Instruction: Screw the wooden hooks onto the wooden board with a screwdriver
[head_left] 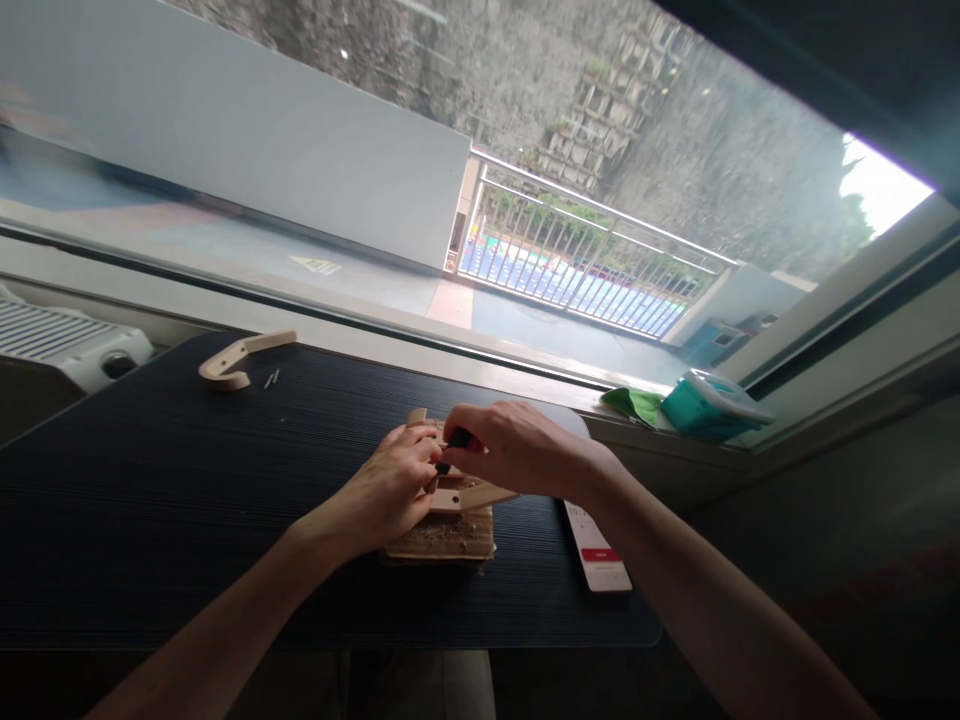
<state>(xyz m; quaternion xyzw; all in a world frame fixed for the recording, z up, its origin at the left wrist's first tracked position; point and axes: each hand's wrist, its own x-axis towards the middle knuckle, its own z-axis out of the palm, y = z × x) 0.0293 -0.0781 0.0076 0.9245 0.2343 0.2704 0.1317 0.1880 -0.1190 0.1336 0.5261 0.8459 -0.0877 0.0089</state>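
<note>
Head view shows me the right hand (525,445) curled around a dark tool (459,437), I judge working the wooden piece (484,495) on a brown block (442,546), toward the table's (225,520) right edge. Left hand (394,482) has bent fingers there; their grip I cannot tell. Next move needs steady bracing. Beyond the far edge, a window (360,60).

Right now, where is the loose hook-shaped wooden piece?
In the head view, the hook-shaped wooden piece lies on the left side of the dark table near its far edge, beside two small thin pins, apart from the left hand.
</note>
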